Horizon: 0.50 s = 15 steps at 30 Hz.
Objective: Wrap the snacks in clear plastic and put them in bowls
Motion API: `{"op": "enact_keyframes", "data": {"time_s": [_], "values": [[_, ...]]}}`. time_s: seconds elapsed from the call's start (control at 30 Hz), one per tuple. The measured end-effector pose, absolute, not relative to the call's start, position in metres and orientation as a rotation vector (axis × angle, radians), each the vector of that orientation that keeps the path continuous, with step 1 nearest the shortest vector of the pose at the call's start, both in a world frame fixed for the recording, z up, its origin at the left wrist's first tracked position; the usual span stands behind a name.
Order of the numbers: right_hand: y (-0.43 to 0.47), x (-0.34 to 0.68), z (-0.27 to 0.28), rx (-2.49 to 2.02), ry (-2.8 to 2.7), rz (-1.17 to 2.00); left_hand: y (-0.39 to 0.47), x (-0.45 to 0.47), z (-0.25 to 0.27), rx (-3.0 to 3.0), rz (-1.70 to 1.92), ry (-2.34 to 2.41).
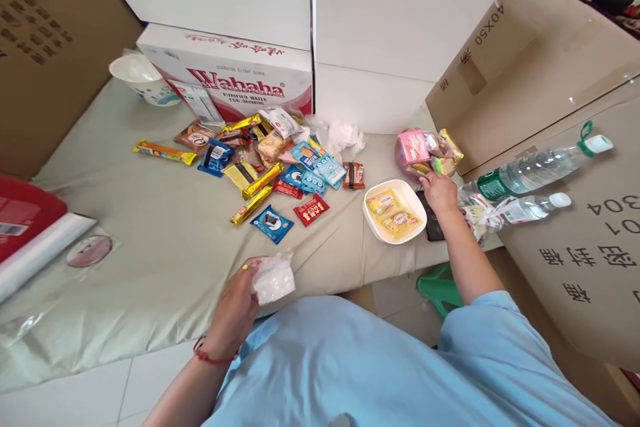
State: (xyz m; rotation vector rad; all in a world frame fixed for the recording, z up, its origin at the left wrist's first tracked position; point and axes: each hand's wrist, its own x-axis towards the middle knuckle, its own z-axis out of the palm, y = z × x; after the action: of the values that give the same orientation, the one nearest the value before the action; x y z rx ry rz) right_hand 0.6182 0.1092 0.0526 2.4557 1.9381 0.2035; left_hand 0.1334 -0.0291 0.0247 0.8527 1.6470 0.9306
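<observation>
My left hand [241, 303] is closed around a translucent white plastic packet [274, 279] at the bed-like surface's front edge. On the right, the curled fingers of my right hand [441, 195] touch the near side of a group of wrapped snacks [420, 149], which includes a pink packet. What those fingers grip is hidden. Just left of that hand sits a white bowl [369, 220] with yellow packets [393, 212] lying in it. A loose pile of wrapped snacks [265, 160] spreads across the middle, with a blue packet [271, 223] and a red packet [311, 211] nearest me.
A Wahaba-like printed carton [240, 83] stands behind the pile, beside a paper tub [145, 80]. Two water bottles [535, 170] lean at the right near a large cardboard box [575, 233]. A red object [27, 220] lies at left. A green stool [440, 288] is below.
</observation>
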Motion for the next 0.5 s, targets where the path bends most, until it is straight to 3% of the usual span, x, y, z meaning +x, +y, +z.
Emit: {"op": "enact_keyframes", "data": {"time_s": [0.5], "values": [[0.242, 0.679, 0.030, 2.758, 1.976, 0.167, -0.060, 0.106, 0.033, 0.591, 0.925, 1.756]]}}
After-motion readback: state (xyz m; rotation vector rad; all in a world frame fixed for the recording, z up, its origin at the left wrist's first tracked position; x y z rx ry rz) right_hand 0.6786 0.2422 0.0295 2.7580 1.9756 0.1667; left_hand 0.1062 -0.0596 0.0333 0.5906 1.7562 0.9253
